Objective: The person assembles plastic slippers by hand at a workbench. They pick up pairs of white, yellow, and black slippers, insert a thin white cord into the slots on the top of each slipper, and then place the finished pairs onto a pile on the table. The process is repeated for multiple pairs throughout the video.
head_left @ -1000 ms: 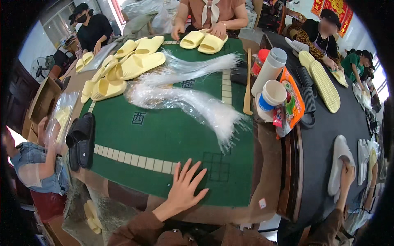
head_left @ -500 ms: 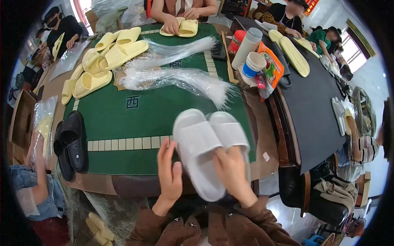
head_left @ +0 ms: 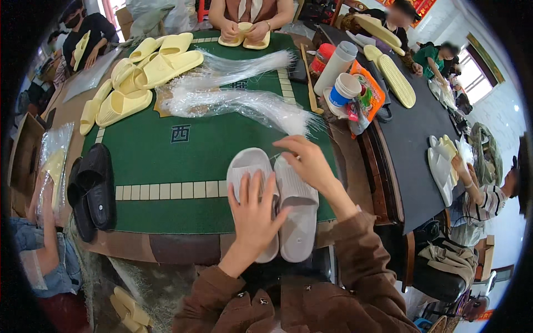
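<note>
Directly under both hands, the 2 pale grey foam slippers (head_left: 277, 200) lie side by side, long axes running away from the person, left hand (head_left: 252, 213) flat with fingers spread, right hand (head_left: 308, 161) pinching near their far ends.

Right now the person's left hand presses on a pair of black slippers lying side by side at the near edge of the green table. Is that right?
Not quite. The head view shows the left hand on a pair of pale grey slippers, not black, side by side at the green table's near edge.
</note>
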Action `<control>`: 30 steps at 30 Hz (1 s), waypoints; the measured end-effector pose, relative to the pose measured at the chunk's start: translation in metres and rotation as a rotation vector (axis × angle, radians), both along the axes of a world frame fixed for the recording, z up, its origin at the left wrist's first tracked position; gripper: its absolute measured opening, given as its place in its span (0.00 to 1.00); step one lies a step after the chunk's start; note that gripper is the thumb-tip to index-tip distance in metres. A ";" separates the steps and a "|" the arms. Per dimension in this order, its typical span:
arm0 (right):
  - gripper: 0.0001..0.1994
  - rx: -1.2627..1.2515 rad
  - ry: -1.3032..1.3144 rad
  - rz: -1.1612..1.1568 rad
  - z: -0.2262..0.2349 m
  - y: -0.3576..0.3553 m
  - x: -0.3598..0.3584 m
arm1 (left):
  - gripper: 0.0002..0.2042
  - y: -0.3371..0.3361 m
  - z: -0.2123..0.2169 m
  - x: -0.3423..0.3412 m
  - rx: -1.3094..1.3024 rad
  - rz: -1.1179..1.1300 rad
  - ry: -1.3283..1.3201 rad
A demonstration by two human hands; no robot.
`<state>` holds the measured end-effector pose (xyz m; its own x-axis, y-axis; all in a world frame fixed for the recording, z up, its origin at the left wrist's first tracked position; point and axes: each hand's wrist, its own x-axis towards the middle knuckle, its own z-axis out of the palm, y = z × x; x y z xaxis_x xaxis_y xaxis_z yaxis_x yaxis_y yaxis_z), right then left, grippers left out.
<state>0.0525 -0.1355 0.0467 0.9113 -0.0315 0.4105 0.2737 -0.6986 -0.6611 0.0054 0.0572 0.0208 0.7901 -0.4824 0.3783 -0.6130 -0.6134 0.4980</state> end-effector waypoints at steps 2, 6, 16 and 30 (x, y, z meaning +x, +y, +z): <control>0.07 -0.186 0.170 0.043 -0.018 -0.004 0.013 | 0.35 -0.008 -0.001 -0.007 0.041 0.022 -0.025; 0.06 0.029 0.271 -0.027 -0.037 -0.001 0.014 | 0.32 -0.019 -0.009 -0.008 0.062 0.047 -0.080; 0.10 0.514 0.121 -0.494 0.037 -0.066 -0.133 | 0.27 -0.012 -0.002 0.000 0.114 0.045 -0.113; 0.08 -0.303 0.135 -0.388 0.014 -0.115 -0.126 | 0.26 0.017 -0.005 0.027 0.179 0.105 -0.213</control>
<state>-0.0734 -0.2502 0.0607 0.9019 -0.2753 0.3330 -0.1175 -0.8979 -0.4242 0.0324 0.0740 0.0160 0.7512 -0.4765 0.4568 -0.6207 -0.7453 0.2432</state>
